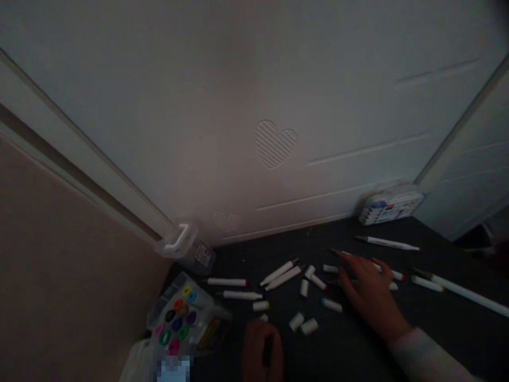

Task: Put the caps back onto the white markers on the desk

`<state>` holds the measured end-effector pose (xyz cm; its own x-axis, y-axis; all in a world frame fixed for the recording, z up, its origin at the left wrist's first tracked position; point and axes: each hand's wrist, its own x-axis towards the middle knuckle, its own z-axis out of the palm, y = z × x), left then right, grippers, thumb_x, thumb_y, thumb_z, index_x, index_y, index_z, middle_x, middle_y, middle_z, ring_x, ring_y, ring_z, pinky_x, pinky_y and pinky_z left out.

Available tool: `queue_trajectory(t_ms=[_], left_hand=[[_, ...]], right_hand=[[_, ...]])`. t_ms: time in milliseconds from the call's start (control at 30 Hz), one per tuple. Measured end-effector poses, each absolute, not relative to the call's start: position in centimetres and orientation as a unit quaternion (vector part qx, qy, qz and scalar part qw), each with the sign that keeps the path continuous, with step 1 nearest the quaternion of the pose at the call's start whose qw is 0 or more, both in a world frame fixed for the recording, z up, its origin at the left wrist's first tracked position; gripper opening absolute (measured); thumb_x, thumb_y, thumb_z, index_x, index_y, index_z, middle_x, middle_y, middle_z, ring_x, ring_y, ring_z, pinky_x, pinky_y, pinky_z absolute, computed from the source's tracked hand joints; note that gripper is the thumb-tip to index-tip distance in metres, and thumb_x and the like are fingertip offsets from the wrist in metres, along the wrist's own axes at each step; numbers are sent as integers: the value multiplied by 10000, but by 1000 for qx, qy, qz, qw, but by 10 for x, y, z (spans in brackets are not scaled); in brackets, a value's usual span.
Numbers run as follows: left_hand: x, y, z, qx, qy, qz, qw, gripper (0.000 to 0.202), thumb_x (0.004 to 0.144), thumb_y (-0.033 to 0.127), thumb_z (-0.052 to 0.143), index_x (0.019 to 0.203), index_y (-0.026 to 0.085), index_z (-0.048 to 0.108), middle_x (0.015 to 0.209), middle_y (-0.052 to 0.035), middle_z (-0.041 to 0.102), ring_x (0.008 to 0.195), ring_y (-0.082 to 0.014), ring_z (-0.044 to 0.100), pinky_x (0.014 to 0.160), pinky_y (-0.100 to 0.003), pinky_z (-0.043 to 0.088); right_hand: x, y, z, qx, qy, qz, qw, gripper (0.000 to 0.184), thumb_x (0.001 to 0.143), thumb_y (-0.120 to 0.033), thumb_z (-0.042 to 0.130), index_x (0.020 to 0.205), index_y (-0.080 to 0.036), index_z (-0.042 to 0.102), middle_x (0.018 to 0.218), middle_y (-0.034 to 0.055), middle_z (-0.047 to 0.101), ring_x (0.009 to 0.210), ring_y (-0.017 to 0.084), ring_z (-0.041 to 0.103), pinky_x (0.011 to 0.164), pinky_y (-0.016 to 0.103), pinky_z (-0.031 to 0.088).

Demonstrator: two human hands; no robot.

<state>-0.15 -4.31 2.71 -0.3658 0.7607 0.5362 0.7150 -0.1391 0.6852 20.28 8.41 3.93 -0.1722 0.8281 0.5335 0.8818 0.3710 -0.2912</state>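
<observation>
Head view: at four o'clock, a pink-ended marker (397, 275) is partly covered by the right hand (368, 289), fingers spread, perhaps against rolling; at six, the left hand (258, 347) is curled near a yellow-ended cap (261, 305), its hold impossible to tell.

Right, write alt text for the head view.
A person's right hand is over loose white markers and caps on a dark tabletop; the left hand curls near the bottom edge. At left, a clear case shows round coloured ends.

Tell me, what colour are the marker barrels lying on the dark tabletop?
The marker barrels look white in this dim light; the head view shows them best.
</observation>
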Motion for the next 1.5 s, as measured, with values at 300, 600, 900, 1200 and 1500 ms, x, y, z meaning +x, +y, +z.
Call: queue_trajectory(t_ms=[300, 600, 900, 1200, 1500], left_hand=[[6, -42, 49, 708, 521, 467, 97, 91, 763, 125, 444, 733, 174, 514, 675, -40, 552, 675, -141, 523, 608, -262, 439], [8, -48, 54, 684, 548, 452, 164, 106, 797, 131, 425, 734, 164, 504, 722, -48, 533, 721, -143, 507, 646, -273, 427], [7, -49, 59, 686, 594, 396, 141, 116, 787, 135, 426, 842, 161, 524, 852, -72, 571, 849, -179, 529, 763, -360, 452], [-12, -29, 42, 655, 709, 252, -64, 545, 834, 339, 400, 1320, 125, 279, 1365, -153, 347, 1286, -288, 252, 978, -474, 346], [-16, -3, 57, 557, 812, 175, 3, 614, 814, 508, 335, 1245, 82, 436, 1302, -260, 390, 1243, -368, 298, 975, -510, 292]], right_hand=[[203, 84, 39, -560, -764, -60, 315, 260, 809, -280, 375, 976, -195, 556, 919, 73, 653, 905, 239, 579, 880, 444, 237], [203, 83, 41, -561, -761, -71, 317, 270, 813, -291, 370, 965, -178, 562, 931, 88, 647, 907, 237, 576, 879, 433, 240], [204, 81, 39, -542, -759, -119, 339, 293, 816, -340, 349, 905, -176, 575, 913, 104, 631, 884, 255, 570, 855, 448, 262], [195, 75, 32, -496, -790, -148, 328, 266, 816, -319, 358, 929, -192, 563, 958, 105, 616, 907, 265, 565, 833, 453, 266], [198, 79, 31, -479, -783, -167, 359, 287, 813, -345, 344, 887, -193, 576, 922, 107, 618, 853, 268, 579, 794, 453, 283]])
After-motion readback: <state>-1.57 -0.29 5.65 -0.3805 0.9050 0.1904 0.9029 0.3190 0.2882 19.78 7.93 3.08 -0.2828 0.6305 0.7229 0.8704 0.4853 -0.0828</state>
